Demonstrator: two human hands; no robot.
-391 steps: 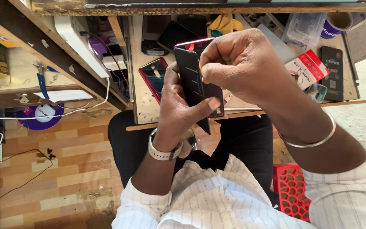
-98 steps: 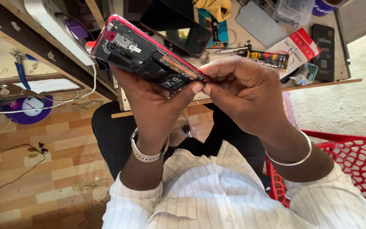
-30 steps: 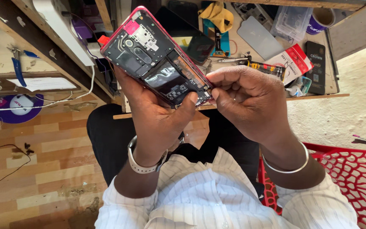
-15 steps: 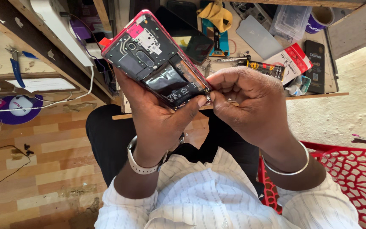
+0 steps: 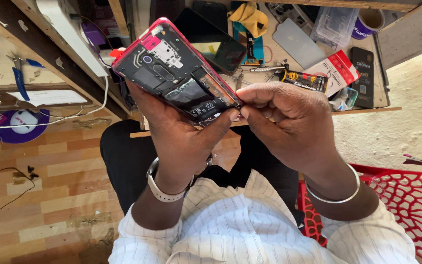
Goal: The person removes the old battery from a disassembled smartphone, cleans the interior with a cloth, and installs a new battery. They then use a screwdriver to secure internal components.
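The left hand (image 5: 179, 132) is clamped around an opened phone (image 5: 177, 73) with a red frame, its back cover off and the dark insides facing up. The fingers wrap underneath and the thumb presses on the near edge. The phone sits tilted, held up in front of the chest, its far end pointing up and left over the workbench (image 5: 318, 49). The right hand (image 5: 289, 122) is curled nearly closed, thumb and forefinger pinched together at the phone's near right corner (whether a small part or tool sits between them cannot be told). Both wrists bend inward; the left wears a pale watch band (image 5: 164, 188), the right a silver bangle (image 5: 335, 190). A red plastic chair (image 5: 406, 195) stands at the near right.
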